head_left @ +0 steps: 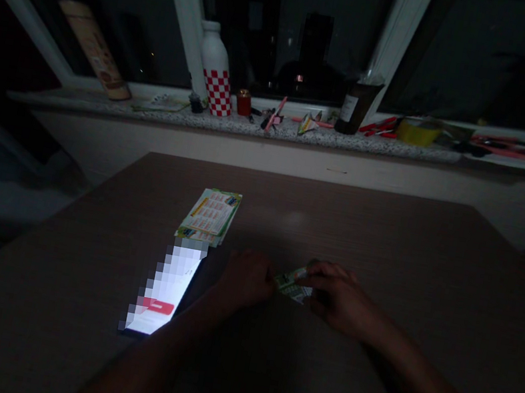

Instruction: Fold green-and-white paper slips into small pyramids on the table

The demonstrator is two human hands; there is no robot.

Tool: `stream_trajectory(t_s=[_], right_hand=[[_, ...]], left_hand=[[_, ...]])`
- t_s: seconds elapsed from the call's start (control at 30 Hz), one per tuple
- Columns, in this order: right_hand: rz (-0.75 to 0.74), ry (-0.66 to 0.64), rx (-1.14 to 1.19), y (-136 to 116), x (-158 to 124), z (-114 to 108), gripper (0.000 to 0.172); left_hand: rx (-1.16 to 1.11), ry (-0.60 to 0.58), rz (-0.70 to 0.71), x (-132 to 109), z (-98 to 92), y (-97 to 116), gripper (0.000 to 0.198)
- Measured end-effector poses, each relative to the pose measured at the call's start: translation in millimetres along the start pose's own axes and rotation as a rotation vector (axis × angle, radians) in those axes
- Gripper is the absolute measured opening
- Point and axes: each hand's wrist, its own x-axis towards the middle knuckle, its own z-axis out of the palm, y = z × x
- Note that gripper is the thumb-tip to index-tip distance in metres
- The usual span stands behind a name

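Near the middle of the dim surface (387, 239), a printed card (291, 285) is between both hands: one end in the grip of the left hand (249, 278), the other pinched by the right hand (338, 299). Uneven pulling could crease or tear it.

No lettering is reading legibly: print on the stacked cards (211, 213), the held card (291, 284), the phone screen (175, 286) and the white label (348, 108) is appearing blurred or dim

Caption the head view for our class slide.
Bare left hand and right hand hold a green and white printed card at a brown table.
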Motion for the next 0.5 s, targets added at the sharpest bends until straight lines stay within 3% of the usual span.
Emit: stream_trajectory(t_s=[0.2, 0.5], right_hand=[[-0.079, -0.034, 0.032, 5, -2, -3, 0.044], [-0.156, -0.042, 0.022, 6, -4, -6, 0.050]], left_hand=[[-0.121, 0.122, 0.333, -9, 9.8, 9, 0.028], [-0.150, 0.080, 0.413, -7, 12.6, 10, 0.025]])
